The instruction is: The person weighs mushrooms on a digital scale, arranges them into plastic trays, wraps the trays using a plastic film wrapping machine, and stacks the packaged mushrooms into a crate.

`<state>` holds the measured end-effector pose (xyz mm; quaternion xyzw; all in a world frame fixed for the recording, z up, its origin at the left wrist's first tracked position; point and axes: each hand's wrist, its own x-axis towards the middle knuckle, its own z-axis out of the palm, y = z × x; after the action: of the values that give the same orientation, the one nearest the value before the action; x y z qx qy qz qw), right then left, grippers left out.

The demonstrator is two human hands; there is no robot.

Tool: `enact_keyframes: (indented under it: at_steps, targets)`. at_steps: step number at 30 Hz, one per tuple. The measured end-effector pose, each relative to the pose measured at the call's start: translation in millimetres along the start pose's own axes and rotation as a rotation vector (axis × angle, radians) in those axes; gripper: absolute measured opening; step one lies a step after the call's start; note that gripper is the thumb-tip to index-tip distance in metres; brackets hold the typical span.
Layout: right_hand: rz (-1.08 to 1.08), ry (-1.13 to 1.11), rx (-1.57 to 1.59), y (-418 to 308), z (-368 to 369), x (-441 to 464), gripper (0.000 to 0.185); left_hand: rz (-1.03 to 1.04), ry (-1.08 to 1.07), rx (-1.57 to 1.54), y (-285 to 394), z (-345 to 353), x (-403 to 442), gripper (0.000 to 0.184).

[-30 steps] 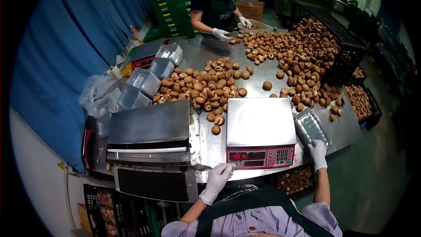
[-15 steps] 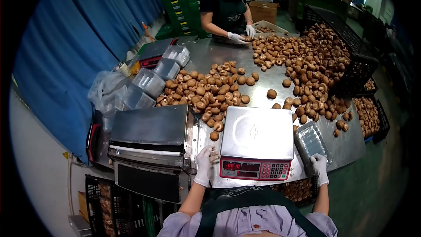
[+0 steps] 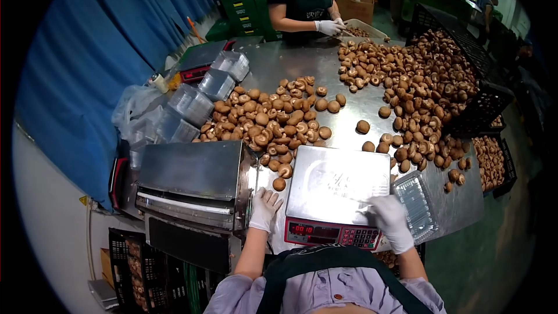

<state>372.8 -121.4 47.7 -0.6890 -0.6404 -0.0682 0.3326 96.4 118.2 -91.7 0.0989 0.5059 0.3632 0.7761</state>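
My left hand (image 3: 265,210), in a white glove, rests at the left side of the digital scale (image 3: 331,183), fingers apart and holding nothing visible. Over the scale's right part is my gloved right hand (image 3: 392,221), its fingers pointing left above the metal plate. Motion smears those fingertips, so I cannot make out whether they hold anything. No mushroom lies on the plate, and the red display reads about -0.010. A clear plastic tray (image 3: 417,200) lies just right of the scale, beside my right hand. One brown mushroom (image 3: 279,184) sits just above my left hand.
A mushroom pile (image 3: 267,119) lies beyond the scale; a larger one (image 3: 427,81) spills from a tipped black crate (image 3: 482,104). Clear plastic boxes (image 3: 189,104) stand left, behind a metal machine (image 3: 189,168). Across the table, a co-worker's gloved hands (image 3: 329,27) are near a bin (image 3: 372,30).
My right hand has left the plastic tray and moved left over the scale. My left hand has shifted slightly left. The co-worker's hands have moved up toward the bin.
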Motion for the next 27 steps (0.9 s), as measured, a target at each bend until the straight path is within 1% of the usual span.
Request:
enact_keyframes:
  at_steps: [1,2,4,5,6,7,8,9,10,11,12,13,14,16,18,19,20,21,22,24,25,26,27]
  targets:
    - [0.018,-0.236,0.013,-6.1,9.9,6.0,0.018,0.016,-0.055,0.021,-1.8,-3.0,7.2,0.070]
    - [-0.027,-0.410,-0.052,2.8,22.6,3.5,0.023,0.007,-0.048,0.019,-0.3,2.3,4.4,0.070]
    - [-0.032,-0.325,0.069,7.0,25.5,17.6,0.024,-0.021,-0.063,-0.013,10.5,20.7,-3.4,0.076]
    - [0.016,-0.301,0.151,11.2,24.1,27.3,0.025,-0.027,-0.049,-0.019,11.1,21.3,-0.8,0.076]
    - [0.067,-0.275,0.234,15.4,21.7,37.5,0.025,-0.025,-0.076,-0.055,11.8,20.7,1.1,0.080]
    - [0.195,-0.285,0.249,20.7,18.8,47.6,0.025,-0.020,-0.109,-0.092,12.8,22.3,4.2,0.084]
    - [0.366,-0.242,0.375,26.8,18.9,59.1,0.027,-0.017,-0.142,-0.129,13.2,24.7,7.5,0.088]
    - [0.443,-0.232,0.451,39.1,22.0,73.5,0.028,-0.007,-0.179,-0.150,12.3,27.0,14.1,0.092]
    - [0.648,-0.272,0.594,44.3,22.8,96.6,0.030,-0.013,-0.175,-0.155,14.3,33.6,16.8,0.092]
    - [0.671,-0.226,0.612,58.5,35.4,112.4,0.029,-0.013,-0.200,-0.163,17.4,42.9,18.1,0.092]
    - [0.714,-0.311,0.586,87.9,52.2,127.8,0.036,-0.013,-0.224,-0.171,18.6,50.6,21.3,0.092]
    - [0.619,-0.271,0.642,110.0,71.2,138.4,0.043,-0.003,-0.283,-0.198,17.0,55.4,28.1,0.091]
    - [0.733,-0.380,0.779,127.1,86.5,155.7,0.053,-0.004,-0.280,-0.204,17.8,61.6,33.2,0.091]
    - [0.890,-0.509,0.861,142.9,111.9,180.7,0.065,0.010,-0.272,-0.259,21.2,74.5,43.5,0.091]
    - [1.022,-0.588,0.998,177.0,165.4,184.5,0.080,-0.002,-0.237,-0.301,22.8,82.9,56.3,0.090]
    - [1.079,-0.657,1.017,173.8,177.7,191.9,0.088,-0.002,-0.303,-0.305,21.7,83.6,64.8,0.091]
    - [1.060,-0.791,1.065,180.8,198.6,196.6,0.092,-0.002,-0.366,-0.303,22.6,84.8,71.9,0.092]
    - [1.053,-0.799,1.081,177.7,212.2,202.7,0.088,-0.004,-0.442,-0.274,27.5,95.9,68.5,0.092]
    - [1.050,-0.808,1.097,168.5,222.7,208.9,0.085,-0.004,-0.439,-0.276,31.8,101.8,73.8,0.092]
    - [1.108,-0.755,1.164,149.0,234.1,220.6,0.089,-0.113,-0.543,-0.310,37.4,116.5,87.8,0.093]
    - [1.075,-0.776,1.126,132.3,228.3,231.8,0.095,-0.160,-0.482,-0.332,42.0,121.6,93.9,0.095]
    - [1.046,-0.816,1.153,138.5,245.8,235.8,0.096,-0.167,-0.481,-0.331,43.8,125.3,97.4,0.095]
    - [1.023,-0.749,1.198,125.6,242.0,242.0,0.093,-0.178,-0.497,-0.283,47.9,130.3,94.0,0.095]
